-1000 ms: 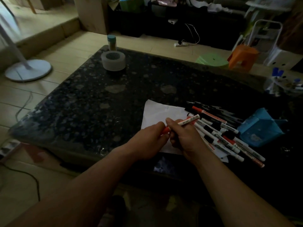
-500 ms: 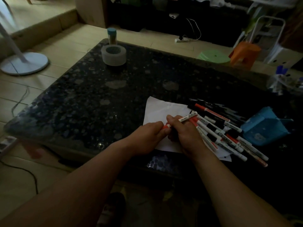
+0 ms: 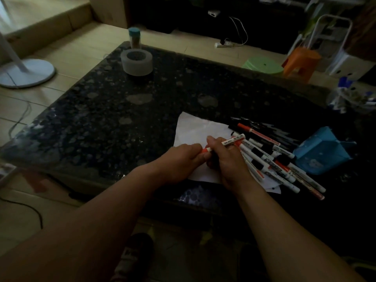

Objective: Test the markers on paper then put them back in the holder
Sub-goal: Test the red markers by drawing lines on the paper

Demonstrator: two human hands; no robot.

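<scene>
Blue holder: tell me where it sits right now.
The blue holder lies tipped on its side at the right of the dark table, just right of the loose marker pile and away from both hands.

1. The scene is dim and underexposed overall.
2. The brightest area is the pale floor (image 3: 67, 55), far up and left of the hands, so light seems to come from there.
3. Past the right hand (image 3: 227, 159), the tabletop (image 3: 254, 98) sinks into near-black.
4. Faint sheen lies on the stone left of the left hand (image 3: 179, 159).
5. Straight edges bow toward the frame borders.
6. Detail is soft and grainy.
</scene>
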